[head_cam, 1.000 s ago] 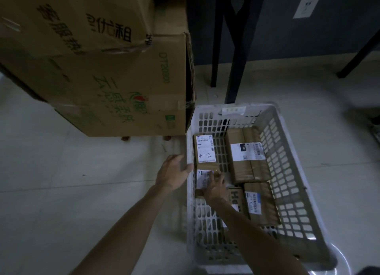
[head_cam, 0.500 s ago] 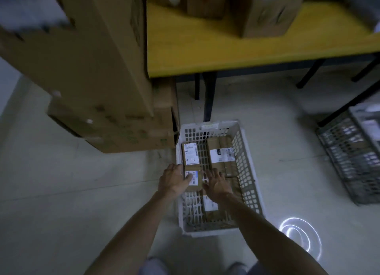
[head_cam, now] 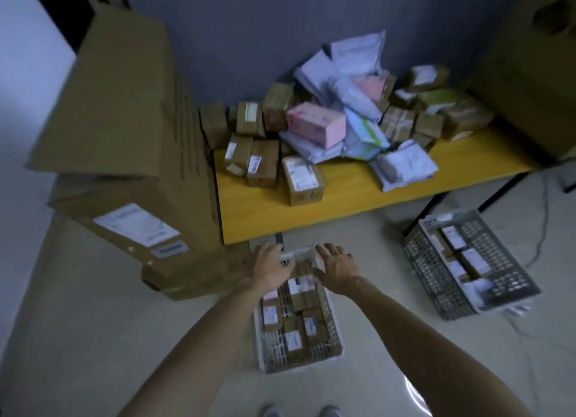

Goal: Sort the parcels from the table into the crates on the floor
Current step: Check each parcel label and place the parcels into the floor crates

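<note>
The left hand [head_cam: 270,265] and right hand [head_cam: 338,271] hover over the far end of the white crate [head_cam: 274,351], fingers spread, holding nothing. Brown parcels [head_cam: 299,307] lie flat inside the crate, beneath the hands and nearer the person. Beyond the crate, piled parcels [head_cam: 314,125] cover the yellow table [head_cam: 311,214]. A grey crate [head_cam: 436,279] sits to its right.
</note>
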